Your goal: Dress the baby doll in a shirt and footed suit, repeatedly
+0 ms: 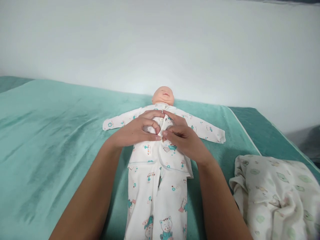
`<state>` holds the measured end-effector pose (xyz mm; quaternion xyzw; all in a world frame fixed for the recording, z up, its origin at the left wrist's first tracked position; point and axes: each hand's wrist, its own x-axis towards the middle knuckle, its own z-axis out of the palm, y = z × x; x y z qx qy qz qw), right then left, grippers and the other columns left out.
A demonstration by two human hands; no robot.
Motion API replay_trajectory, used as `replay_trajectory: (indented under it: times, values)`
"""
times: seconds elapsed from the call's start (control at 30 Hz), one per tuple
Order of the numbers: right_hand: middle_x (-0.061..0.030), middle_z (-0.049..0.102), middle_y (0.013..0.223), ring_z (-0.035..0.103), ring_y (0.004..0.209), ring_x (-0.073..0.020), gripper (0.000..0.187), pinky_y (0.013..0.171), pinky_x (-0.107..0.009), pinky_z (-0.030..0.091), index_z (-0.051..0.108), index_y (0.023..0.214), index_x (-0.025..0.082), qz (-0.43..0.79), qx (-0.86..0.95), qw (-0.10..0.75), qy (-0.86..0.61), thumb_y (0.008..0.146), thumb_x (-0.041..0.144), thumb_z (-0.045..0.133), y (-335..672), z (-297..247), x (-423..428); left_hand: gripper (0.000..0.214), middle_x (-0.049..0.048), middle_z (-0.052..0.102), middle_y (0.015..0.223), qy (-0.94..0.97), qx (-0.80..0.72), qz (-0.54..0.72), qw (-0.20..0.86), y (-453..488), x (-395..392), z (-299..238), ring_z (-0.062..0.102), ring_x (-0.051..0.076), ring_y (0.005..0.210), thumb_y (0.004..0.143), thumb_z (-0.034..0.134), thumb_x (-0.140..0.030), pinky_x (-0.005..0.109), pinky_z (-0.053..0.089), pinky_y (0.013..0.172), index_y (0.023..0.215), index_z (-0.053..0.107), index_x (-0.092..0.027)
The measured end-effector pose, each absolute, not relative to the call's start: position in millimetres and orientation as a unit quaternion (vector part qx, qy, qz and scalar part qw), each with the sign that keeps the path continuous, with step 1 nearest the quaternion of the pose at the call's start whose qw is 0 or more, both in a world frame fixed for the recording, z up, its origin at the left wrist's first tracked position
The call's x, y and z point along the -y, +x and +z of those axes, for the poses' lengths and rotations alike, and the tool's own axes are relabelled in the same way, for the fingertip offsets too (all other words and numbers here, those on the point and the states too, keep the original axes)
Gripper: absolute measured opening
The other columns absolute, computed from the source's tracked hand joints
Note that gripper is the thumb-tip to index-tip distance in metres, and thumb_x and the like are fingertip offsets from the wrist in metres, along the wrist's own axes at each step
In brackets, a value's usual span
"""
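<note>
A baby doll lies on its back on a teal blanket, with its head toward the wall. It wears a white printed shirt and matching trousers. My left hand and my right hand meet over the doll's chest. Both pinch the shirt's front edges at the button line, fingers curled, thumbs touching near a small button. The doll's sleeves stretch out flat to both sides.
A crumpled cream cloth with a green print lies on the blanket at the right. A white wall rises behind the bed. The bed's right edge runs diagonally past the cloth.
</note>
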<state>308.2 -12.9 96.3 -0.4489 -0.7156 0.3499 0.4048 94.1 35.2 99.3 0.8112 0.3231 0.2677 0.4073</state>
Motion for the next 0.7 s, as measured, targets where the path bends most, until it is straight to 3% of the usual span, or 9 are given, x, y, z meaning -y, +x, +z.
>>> replay_trajectory:
  times: [0.2, 0.37, 0.57, 0.7]
  values:
    - [-0.0011, 0.065, 0.134, 0.035, 0.147, -0.0298, 0.031, 0.116, -0.054, 0.032, 0.072, 0.068, 0.027, 0.34, 0.739, 0.369, -0.449, 0.094, 0.04, 0.061, 311.4, 97.4, 12.0, 0.019, -0.0008, 0.047, 0.154, 0.808, -0.321, 0.265, 0.418, 92.5, -35.9, 100.1, 0.032, 0.03, 0.151, 0.083, 0.073, -0.044, 0.042, 0.05, 0.107, 0.078, 0.072, -0.026]
    - [0.0087, 0.039, 0.161, 0.024, 0.153, -0.0287, 0.026, 0.121, -0.048, 0.029, 0.075, 0.077, 0.028, 0.339, 0.76, 0.343, -0.435, 0.095, 0.04, 0.061, 315.4, 95.9, 10.3, 0.012, -0.0022, 0.044, 0.156, 0.816, -0.319, 0.236, 0.42, 87.8, -37.8, 102.1, 0.029, 0.032, 0.152, 0.083, 0.073, -0.039, 0.041, 0.052, 0.102, 0.083, 0.073, -0.026]
    - [0.0098, 0.033, 0.164, 0.026, 0.153, -0.0282, 0.023, 0.123, -0.05, 0.025, 0.076, 0.079, 0.029, 0.309, 0.785, 0.334, -0.42, 0.095, 0.036, 0.061, 314.6, 94.6, 9.4, 0.002, -0.0027, 0.045, 0.156, 0.826, -0.331, 0.235, 0.39, 89.8, -36.0, 102.9, 0.031, 0.03, 0.151, 0.081, 0.069, -0.025, 0.044, 0.047, 0.11, 0.081, 0.071, -0.025]
    - [0.0095, 0.033, 0.164, 0.024, 0.154, -0.0283, 0.021, 0.123, -0.051, 0.024, 0.076, 0.08, 0.029, 0.301, 0.787, 0.335, -0.421, 0.095, 0.035, 0.061, 313.9, 93.3, 8.8, 0.005, -0.0035, 0.047, 0.154, 0.825, -0.315, 0.251, 0.396, 88.7, -37.3, 100.1, 0.032, 0.03, 0.151, 0.083, 0.072, -0.031, 0.046, 0.042, 0.116, 0.081, 0.074, -0.027]
